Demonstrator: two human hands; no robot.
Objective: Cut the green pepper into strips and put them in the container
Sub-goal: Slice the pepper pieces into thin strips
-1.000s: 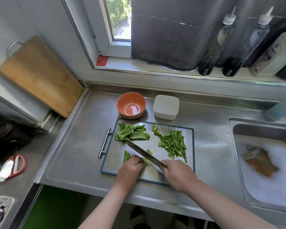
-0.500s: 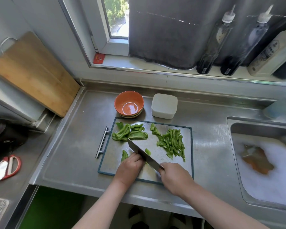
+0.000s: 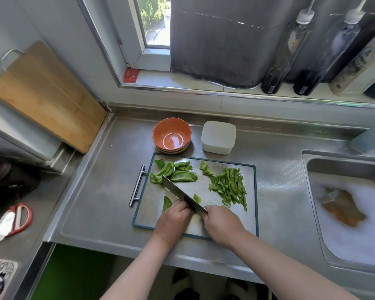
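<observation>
Knife (image 3: 182, 194) farther left, gripped by right hand (image 3: 222, 225); left hand (image 3: 173, 219) curled on pepper piece (image 3: 166, 203); bowl (image 3: 171, 135) beyond.

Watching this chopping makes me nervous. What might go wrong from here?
The left hand holds a pepper piece right against the knife blade, so a slip might nick a finger. The cut strips lie near the right edge of the cutting board; a careless sweep might push some onto the counter.
</observation>
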